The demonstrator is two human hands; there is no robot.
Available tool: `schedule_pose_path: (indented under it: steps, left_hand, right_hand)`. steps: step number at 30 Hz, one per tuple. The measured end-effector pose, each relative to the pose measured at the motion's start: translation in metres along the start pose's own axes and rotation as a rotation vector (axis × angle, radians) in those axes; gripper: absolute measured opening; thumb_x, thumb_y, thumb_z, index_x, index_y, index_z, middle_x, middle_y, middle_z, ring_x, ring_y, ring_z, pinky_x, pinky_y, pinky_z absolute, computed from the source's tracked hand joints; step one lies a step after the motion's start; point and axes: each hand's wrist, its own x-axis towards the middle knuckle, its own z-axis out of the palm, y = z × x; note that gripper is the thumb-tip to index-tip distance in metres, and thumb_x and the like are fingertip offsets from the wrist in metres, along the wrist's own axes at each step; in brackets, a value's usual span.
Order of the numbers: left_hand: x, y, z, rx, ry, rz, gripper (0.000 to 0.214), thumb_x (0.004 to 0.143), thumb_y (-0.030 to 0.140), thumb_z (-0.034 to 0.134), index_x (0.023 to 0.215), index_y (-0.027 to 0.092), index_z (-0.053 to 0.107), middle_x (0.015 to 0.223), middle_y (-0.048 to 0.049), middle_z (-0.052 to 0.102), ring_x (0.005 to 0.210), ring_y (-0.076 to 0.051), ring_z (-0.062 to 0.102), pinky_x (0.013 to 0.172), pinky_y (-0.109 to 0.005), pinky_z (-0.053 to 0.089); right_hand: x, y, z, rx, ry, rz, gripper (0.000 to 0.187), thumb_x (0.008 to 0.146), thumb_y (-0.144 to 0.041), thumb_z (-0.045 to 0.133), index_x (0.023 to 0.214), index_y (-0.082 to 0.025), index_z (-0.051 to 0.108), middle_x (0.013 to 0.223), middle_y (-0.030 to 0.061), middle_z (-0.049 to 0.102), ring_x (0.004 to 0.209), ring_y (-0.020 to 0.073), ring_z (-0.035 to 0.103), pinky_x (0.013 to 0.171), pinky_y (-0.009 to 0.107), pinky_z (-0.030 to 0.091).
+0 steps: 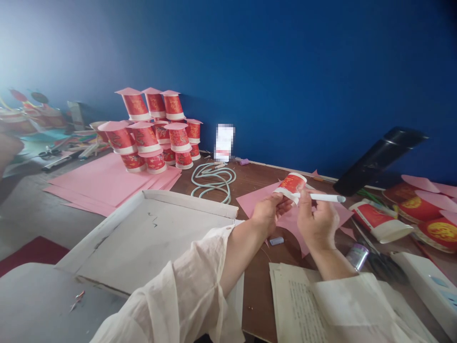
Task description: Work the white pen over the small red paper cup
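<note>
A red patterned paper cup point(292, 183) with white edges lies tipped on its side in the fingers of my left hand point(268, 209). My right hand point(319, 219) is closed around a white pen point(326, 197), its shaft pointing right and its other end close to the cup's rim. Whether the pen touches the cup I cannot tell. Beneath both hands lies a sheet of pink paper point(250, 197) with cut edges. A small light-blue piece point(276, 241), perhaps an eraser or cap, rests on the brown table just below my left hand.
Stacked red cups with pink paper tops point(144, 136) stand at the back left, beside pink sheets point(89, 183). An open white box lid point(124, 243), a coiled pale cable point(214, 181), a black bottle point(378, 159), scissors point(387, 267) and printed pages point(296, 305) surround the hands.
</note>
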Motion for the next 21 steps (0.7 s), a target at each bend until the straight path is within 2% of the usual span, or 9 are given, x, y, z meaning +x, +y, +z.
schedule_pose_path:
  steps: [3, 8, 12, 21]
  left_hand:
    - [0.0001, 0.0000, -0.0002, 0.003, 0.003, 0.003, 0.010, 0.080, 0.013, 0.059, 0.078, 0.007, 0.066, 0.074, -0.0096, 0.066, 0.068, -0.013, 0.064, 0.082, -0.029, 0.052]
    - [0.0011, -0.0009, -0.0010, 0.003, -0.012, 0.012, 0.012, 0.081, 0.013, 0.056, 0.076, 0.008, 0.066, 0.071, -0.0077, 0.066, 0.066, -0.012, 0.064, 0.079, -0.028, 0.053]
    - [0.0001, -0.0002, -0.0006, 0.013, -0.018, 0.014, 0.012, 0.081, 0.013, 0.056, 0.076, 0.009, 0.065, 0.072, -0.0074, 0.066, 0.066, -0.012, 0.064, 0.080, -0.028, 0.052]
    - [-0.0011, 0.0009, 0.0012, 0.004, -0.002, -0.001, 0.011, 0.081, 0.013, 0.057, 0.077, 0.008, 0.066, 0.073, -0.0087, 0.066, 0.067, -0.013, 0.064, 0.080, -0.027, 0.052]
  right_hand:
    - [0.0009, -0.0004, -0.0005, 0.005, 0.013, 0.000, 0.036, 0.088, -0.043, 0.046, 0.094, -0.015, 0.068, 0.088, 0.0121, 0.070, 0.077, 0.0210, 0.062, 0.068, 0.032, 0.043]
    - [0.0009, 0.0008, -0.0006, -0.057, -0.005, 0.014, 0.040, 0.088, -0.045, 0.044, 0.087, -0.014, 0.068, 0.076, 0.0119, 0.069, 0.068, 0.0207, 0.060, 0.063, 0.032, 0.041]
    - [0.0007, -0.0002, -0.0010, -0.020, 0.003, 0.012, 0.037, 0.088, -0.043, 0.045, 0.091, -0.014, 0.068, 0.086, 0.0121, 0.071, 0.074, 0.0204, 0.062, 0.067, 0.031, 0.043]
    - [0.0010, -0.0006, -0.0011, -0.028, 0.003, -0.002, 0.038, 0.088, -0.043, 0.045, 0.090, -0.013, 0.069, 0.082, 0.0127, 0.071, 0.073, 0.0212, 0.063, 0.065, 0.032, 0.044]
